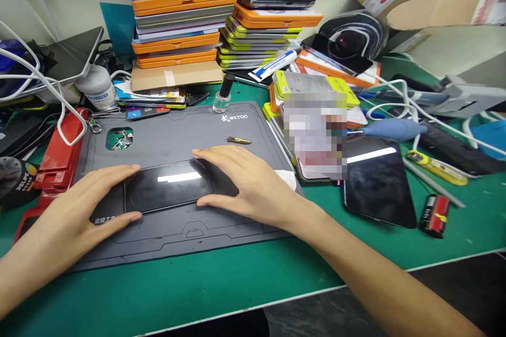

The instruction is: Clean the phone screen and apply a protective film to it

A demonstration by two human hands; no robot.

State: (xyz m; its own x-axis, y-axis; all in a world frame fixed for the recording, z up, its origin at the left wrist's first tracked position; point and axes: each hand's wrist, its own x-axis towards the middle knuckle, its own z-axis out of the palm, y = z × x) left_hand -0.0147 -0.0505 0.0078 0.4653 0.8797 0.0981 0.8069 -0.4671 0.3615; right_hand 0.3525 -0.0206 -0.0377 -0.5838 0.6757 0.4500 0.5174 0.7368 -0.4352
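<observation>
A black smartphone (169, 192) lies face up on the grey work mat (177, 129), a white light reflection across its glass. My left hand (85, 200) holds its left end, the thumb along the near edge and the fingers along the far edge. Around the right end, my right hand (251, 181) grips it the same way, fingertips at the far edge and thumb at the near edge. Beyond the right hand lies a small brass-coloured brush tip (239, 140). Small metal parts (122, 138) sit in a cutout at the mat's upper left.
A glass bottle with a black cap (222, 96) stands at the mat's far edge, before stacked orange boxes (185, 2). Left is a red tool (59, 155). On the right lie a larger black screen (379, 184), a blue air blower (395, 129), a yellow cutter (437, 167) and cables.
</observation>
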